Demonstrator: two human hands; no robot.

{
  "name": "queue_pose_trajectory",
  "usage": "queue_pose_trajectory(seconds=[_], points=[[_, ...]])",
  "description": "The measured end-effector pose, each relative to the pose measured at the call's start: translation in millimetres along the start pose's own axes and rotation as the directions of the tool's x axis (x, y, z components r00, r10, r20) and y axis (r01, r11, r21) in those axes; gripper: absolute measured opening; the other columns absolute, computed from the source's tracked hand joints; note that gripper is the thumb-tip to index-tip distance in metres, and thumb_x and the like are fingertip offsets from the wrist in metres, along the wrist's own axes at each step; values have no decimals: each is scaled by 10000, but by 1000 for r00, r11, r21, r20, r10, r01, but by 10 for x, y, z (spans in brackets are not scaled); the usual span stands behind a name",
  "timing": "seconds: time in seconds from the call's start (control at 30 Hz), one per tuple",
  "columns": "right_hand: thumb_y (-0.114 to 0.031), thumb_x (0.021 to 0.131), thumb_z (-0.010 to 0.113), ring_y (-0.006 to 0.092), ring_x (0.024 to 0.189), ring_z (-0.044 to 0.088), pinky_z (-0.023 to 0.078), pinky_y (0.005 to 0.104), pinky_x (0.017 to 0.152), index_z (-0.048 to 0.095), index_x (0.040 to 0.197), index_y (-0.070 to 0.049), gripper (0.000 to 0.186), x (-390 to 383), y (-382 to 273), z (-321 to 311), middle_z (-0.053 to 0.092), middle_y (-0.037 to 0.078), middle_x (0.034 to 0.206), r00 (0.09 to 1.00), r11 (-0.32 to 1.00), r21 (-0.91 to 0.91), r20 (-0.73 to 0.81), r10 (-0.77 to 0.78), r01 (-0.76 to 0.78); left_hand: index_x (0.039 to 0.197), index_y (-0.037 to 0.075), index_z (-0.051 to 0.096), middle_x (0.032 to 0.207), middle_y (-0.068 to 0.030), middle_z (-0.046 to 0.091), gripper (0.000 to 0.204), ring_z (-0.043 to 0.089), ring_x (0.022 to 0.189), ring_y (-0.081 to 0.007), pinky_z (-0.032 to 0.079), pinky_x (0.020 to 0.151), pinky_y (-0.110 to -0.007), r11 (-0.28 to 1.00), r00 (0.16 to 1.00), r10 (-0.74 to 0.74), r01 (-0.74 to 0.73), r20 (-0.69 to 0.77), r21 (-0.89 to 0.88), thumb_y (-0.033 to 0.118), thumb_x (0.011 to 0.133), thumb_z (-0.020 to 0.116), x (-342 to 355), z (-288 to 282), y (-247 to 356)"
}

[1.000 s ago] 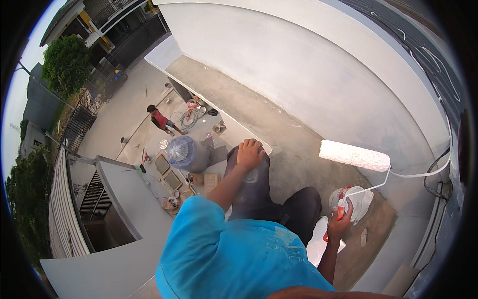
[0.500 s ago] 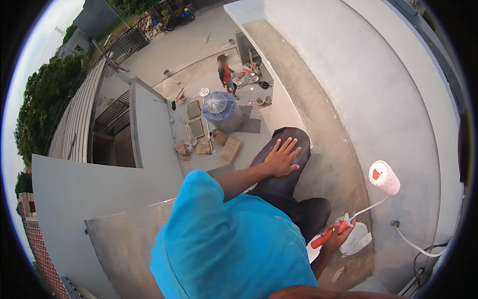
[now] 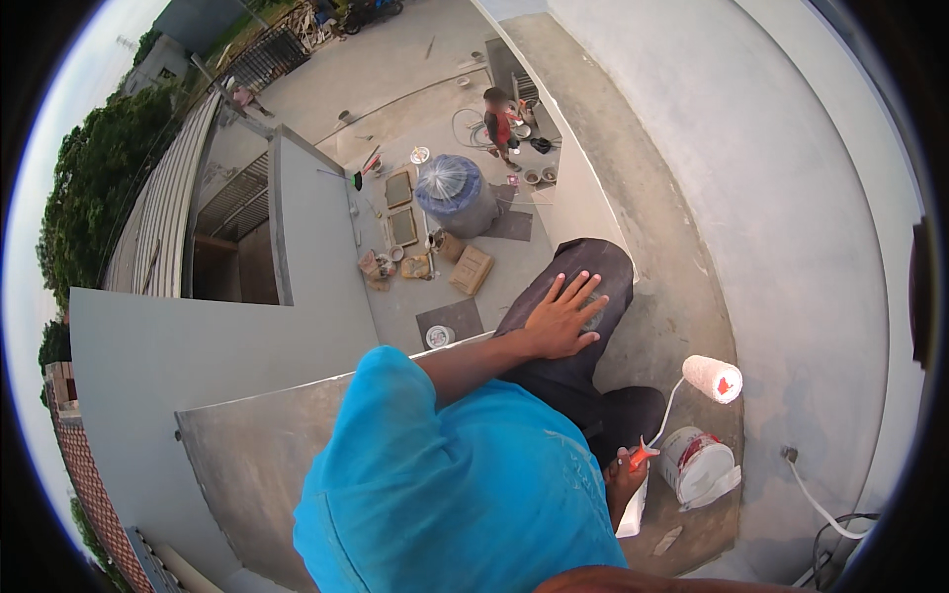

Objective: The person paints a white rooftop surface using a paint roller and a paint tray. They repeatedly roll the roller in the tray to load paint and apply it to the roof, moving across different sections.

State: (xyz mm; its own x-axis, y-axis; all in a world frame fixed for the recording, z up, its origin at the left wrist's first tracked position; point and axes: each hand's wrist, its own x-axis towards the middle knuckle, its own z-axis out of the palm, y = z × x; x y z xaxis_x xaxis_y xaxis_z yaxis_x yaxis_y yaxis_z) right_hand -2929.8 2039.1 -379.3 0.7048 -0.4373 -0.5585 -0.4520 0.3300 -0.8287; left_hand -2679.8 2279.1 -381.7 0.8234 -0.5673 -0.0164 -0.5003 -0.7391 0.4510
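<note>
My left hand (image 3: 560,321) lies flat with spread fingers on my raised knee (image 3: 605,259), in dark trousers. Down at my right side, my right hand (image 3: 621,482) is closed around the orange handle of a paint roller (image 3: 710,379). The roller's pale, fuzzy sleeve has a reddish end and is held up off the ledge, beside the grey-white wall. Just right of that hand is a white paint bucket (image 3: 684,460) with paint smears. Part of a white tray (image 3: 633,514) shows under my right hand; the rest is hidden by my body.
I am on a narrow concrete ledge (image 3: 652,188) along a painted wall (image 3: 781,198). Beyond its edge, far below, are a plastic-covered drum (image 3: 455,198), a cardboard box (image 3: 472,269) and a person in red (image 3: 499,128). A white cable (image 3: 816,499) leaves the wall at right.
My right hand has moved left and lower with the roller, whose sleeve has turned its reddish end to the right. More of the bucket shows. My left hand stays on the knee.
</note>
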Motion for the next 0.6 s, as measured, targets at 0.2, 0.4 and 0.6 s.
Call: queue_pose_trajectory(seconds=[0.2,0.4,0.6], points=[[-113,831,760,69,507,489,381,230,421,508,1009,-69,312,84,58,-57,522,9,737,1000,990,-140,22,-6,9,1490,87,371,1604,-221,169,679,105,1506,-372,102,1196,-569,1000,999,0,0,-54,3,492,962,506,182,-5,-33],[-36,839,691,47,464,436,340,215,403,523,946,-69,202,245,398,-158,516,-5,707,996,989,-125,19,-84,85,1521,79,324,1620,-216,128,743,85,1512,-356,99,1198,-556,994,993,-109,109,-51,-5,549,961,454,585,118,-234],[8,844,648,44,410,402,304,210,361,511,930,-75,182,270,491,-197,491,-3,657,990,980,-145,32,-136,139,1536,73,287,1620,-221,120,769,81,1513,-352,97,1205,-539,985,984,-166,168,72,-27,559,961,443,732,26,-247]])
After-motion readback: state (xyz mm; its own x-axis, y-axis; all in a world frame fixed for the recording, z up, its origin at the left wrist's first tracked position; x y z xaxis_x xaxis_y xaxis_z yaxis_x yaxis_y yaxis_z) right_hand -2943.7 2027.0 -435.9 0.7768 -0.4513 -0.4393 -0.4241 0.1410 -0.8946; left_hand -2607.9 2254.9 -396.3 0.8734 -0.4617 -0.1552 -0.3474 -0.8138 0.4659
